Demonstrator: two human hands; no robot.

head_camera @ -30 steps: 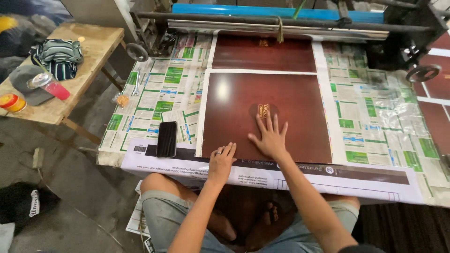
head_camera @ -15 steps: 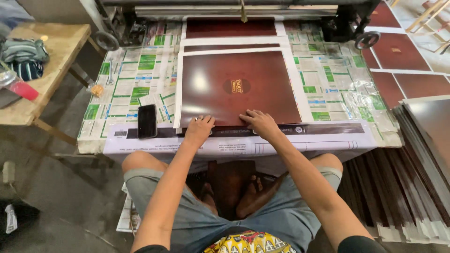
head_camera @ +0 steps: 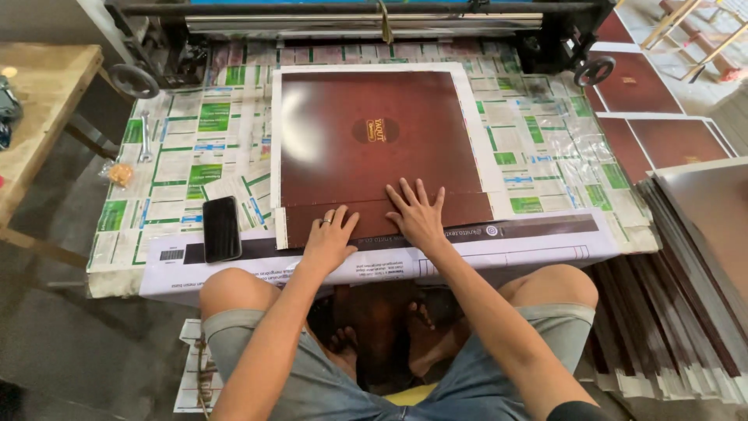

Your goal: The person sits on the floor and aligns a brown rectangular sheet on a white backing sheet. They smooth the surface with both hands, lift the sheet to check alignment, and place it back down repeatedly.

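Two hands flat on one glossy dark-brown printed sheet [head_camera: 374, 140], near its front edge, on the newspaper-covered worktable [head_camera: 187, 156]. Left hand [head_camera: 329, 238] and right hand [head_camera: 417, 214]: fingers spread apart, pressing down, gripping nothing. One black phone [head_camera: 221, 228] just left of sheet. One wrench [head_camera: 145, 134] far left. One stack of brown sheets [head_camera: 686, 257] at right.

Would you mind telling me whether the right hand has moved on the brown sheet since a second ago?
Yes. The right hand has slid back toward the person, from beside the gold emblem to the near edge of the brown sheet.
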